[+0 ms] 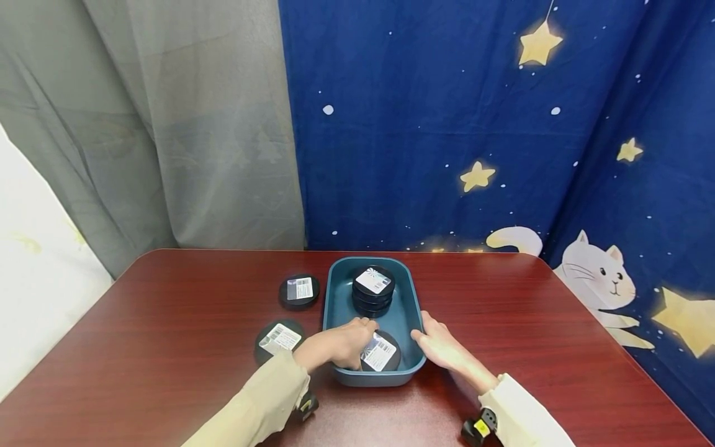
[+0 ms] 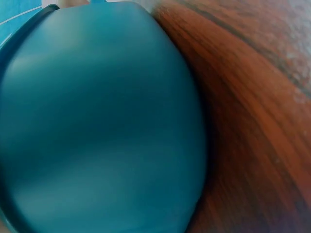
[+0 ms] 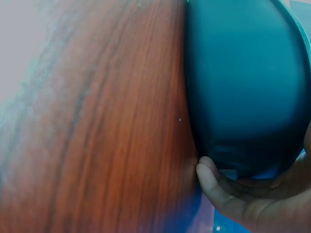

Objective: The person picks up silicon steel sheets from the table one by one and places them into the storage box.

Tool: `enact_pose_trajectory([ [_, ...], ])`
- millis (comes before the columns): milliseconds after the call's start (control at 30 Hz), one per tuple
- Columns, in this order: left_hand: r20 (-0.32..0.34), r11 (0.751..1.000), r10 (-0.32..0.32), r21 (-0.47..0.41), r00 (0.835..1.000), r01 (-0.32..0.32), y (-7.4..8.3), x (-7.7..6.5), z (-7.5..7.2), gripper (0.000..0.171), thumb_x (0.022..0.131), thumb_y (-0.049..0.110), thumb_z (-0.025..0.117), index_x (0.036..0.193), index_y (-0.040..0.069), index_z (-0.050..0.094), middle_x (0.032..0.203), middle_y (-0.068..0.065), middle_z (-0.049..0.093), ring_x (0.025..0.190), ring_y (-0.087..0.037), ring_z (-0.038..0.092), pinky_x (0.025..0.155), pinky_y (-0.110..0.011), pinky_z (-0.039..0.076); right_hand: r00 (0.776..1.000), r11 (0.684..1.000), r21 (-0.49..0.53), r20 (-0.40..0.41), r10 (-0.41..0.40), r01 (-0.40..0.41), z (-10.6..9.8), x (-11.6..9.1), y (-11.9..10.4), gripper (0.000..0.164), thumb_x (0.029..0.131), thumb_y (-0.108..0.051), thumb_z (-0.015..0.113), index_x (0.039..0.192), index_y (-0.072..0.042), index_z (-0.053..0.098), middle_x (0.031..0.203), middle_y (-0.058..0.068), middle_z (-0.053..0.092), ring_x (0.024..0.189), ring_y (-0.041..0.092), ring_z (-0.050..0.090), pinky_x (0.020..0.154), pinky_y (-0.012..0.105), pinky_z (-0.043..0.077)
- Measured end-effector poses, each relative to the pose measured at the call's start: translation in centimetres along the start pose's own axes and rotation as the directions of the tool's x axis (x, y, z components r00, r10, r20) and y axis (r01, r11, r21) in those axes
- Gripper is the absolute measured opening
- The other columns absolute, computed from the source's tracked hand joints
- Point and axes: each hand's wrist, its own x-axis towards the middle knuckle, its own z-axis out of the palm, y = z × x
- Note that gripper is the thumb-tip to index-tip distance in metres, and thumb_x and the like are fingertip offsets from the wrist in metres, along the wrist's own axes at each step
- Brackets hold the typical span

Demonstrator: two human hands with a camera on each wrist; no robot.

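Currently, teal bin [image 1: 377, 379] holds black disc stack [image 1: 373, 293] at far end; left hand [image 1: 347, 343], grip curled round labelled disc [image 1: 383, 352] at near end; right hand [image 1: 441, 345], grip clasping bin's right rim. Two outer discs [image 1: 298, 292] on worktop [image 1: 190, 323].

Red-brown table [image 1: 503, 298], grey curtain [image 1: 223, 124] behind, blue curtain [image 1: 391, 167] beside it, yellow stars [image 1: 539, 43], printed white cat [image 1: 594, 273]

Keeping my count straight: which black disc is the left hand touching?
The black disc at the near end of the blue container, against the left hand. The stack stands at the far end; two discs lie on the table.
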Motion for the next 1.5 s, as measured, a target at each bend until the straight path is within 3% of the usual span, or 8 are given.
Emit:
enact_pose_trajectory([
  [200,0.081,0.998,-0.05,-0.042,0.995,0.054,0.4,-0.2,-0.6,0.073,0.063,0.009,0.076,0.127,0.003,0.04,0.112,-0.008,0.049,0.102,-0.018,0.046,0.088,-0.026,0.041,1.0,1.0,-0.001,-0.006,-0.01,0.01,0.0,0.0,0.0,0.035,0.084,-0.006,0.045,0.116,0.008,0.044,0.106,0.017,0.056,0.093,0.026,0.053,0.084,0.045,0.043],
  [367,0.083,0.989,-0.062,-0.131,0.995,0.073,0.3,-0.7,-1.2,0.079,0.065,0.016,0.078,0.131,0.004,0.037,0.123,-0.011,0.046,0.113,-0.02,0.044,0.094,-0.029,0.039,1.0,1.0,0.001,-0.003,-0.01,0.01,0.1,0.0,0.0,0.035,0.084,-0.007,0.044,0.116,0.008,0.043,0.107,0.017,0.056,0.093,0.026,0.054,0.083,0.045,0.044],
  [533,0.011,0.976,-0.023,-0.217,1.0,0.025,-0.6,-1.2,-1.7,0.075,0.068,0.028,0.076,0.13,0.005,0.04,0.126,-0.01,0.046,0.114,-0.021,0.044,0.094,-0.034,0.04,1.0,1.0,0.006,-0.002,-0.008,0.008,0.0,0.0,0.0,0.035,0.084,-0.006,0.044,0.116,0.008,0.044,0.106,0.017,0.056,0.093,0.025,0.053,0.083,0.044,0.044],
  [633,-0.095,0.962,0.028,-0.267,0.995,-0.052,-1.2,-1.4,-2.0,0.066,0.072,0.029,0.072,0.126,0.003,0.045,0.123,-0.01,0.05,0.111,-0.021,0.047,0.093,-0.035,0.04,1.0,1.0,0.01,0.002,-0.003,0.003,-0.1,0.0,0.1,0.036,0.084,-0.006,0.044,0.116,0.008,0.043,0.107,0.017,0.055,0.093,0.025,0.053,0.084,0.045,0.044],
  [733,-0.243,0.942,0.061,-0.306,0.968,-0.136,-1.9,-1.6,-2.1,0.052,0.076,0.025,0.069,0.118,0.0,0.051,0.115,-0.011,0.056,0.105,-0.021,0.052,0.09,-0.035,0.042,1.0,1.0,0.016,0.007,0.001,-0.001,-0.1,0.0,0.1,0.036,0.084,-0.007,0.044,0.117,0.008,0.042,0.108,0.018,0.055,0.093,0.026,0.053,0.084,0.045,0.044],
  [900,-0.465,0.909,0.05,-0.345,0.884,-0.233,-2.9,-2.2,-2.1,0.032,0.079,0.015,0.065,0.106,0.0,0.057,0.1,-0.01,0.062,0.093,-0.02,0.057,0.083,-0.034,0.046,1.0,1.0,0.016,0.003,0.0,0.0,0.0,0.0,0.2,0.036,0.084,-0.007,0.044,0.117,0.008,0.042,0.108,0.018,0.055,0.093,0.026,0.054,0.083,0.045,0.044],
  [1100,-0.581,0.898,-0.052,-0.383,0.813,-0.216,-4.1,-3.7,-2.4,0.024,0.08,0.011,0.063,0.102,0.003,0.06,0.097,-0.007,0.063,0.084,-0.021,0.059,0.072,-0.032,0.05,1.0,1.0,0.013,0.001,-0.006,0.006,-0.1,-0.1,0.2,0.034,0.084,-0.006,0.044,0.115,0.008,0.043,0.106,0.018,0.056,0.093,0.026,0.054,0.083,0.044,0.044],
  [1500,-0.59,0.874,-0.212,-0.471,0.779,-0.119,-8.3,-7.4,-1.4,0.02,0.079,0.003,0.062,0.099,-0.001,0.06,0.093,-0.012,0.063,0.079,-0.021,0.063,0.068,-0.032,0.052,1.0,1.0,0.001,0.008,-0.012,0.012,-0.3,-0.2,0.0,0.036,0.085,-0.006,0.044,0.117,0.008,0.042,0.109,0.019,0.054,0.094,0.027,0.053,0.084,0.046,0.043],
])
